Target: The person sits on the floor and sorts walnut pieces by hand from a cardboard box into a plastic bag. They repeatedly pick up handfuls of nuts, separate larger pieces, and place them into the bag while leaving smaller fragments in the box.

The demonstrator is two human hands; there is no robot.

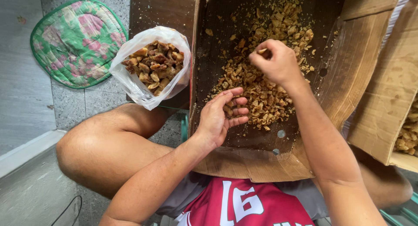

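Note:
A brown cardboard box (348, 73) lies open in front of me, with a heap of small tan nut pieces (265, 56) spread over its bottom. My left hand (222, 117) rests palm up at the near edge of the heap, fingers curled around a few pieces. Farther in, my right hand (276, 60) is closed above the heap and pinches one pale piece between thumb and fingers. A clear plastic bag (135, 84) of darker brown pieces (154, 65) stands open to the left of the box.
A green and pink flowered cushion (78, 41) lies on the grey floor at the far left. Another cardboard box (387, 104) holding similar pieces sits at the right. My bare knee (100, 143) is below the bag.

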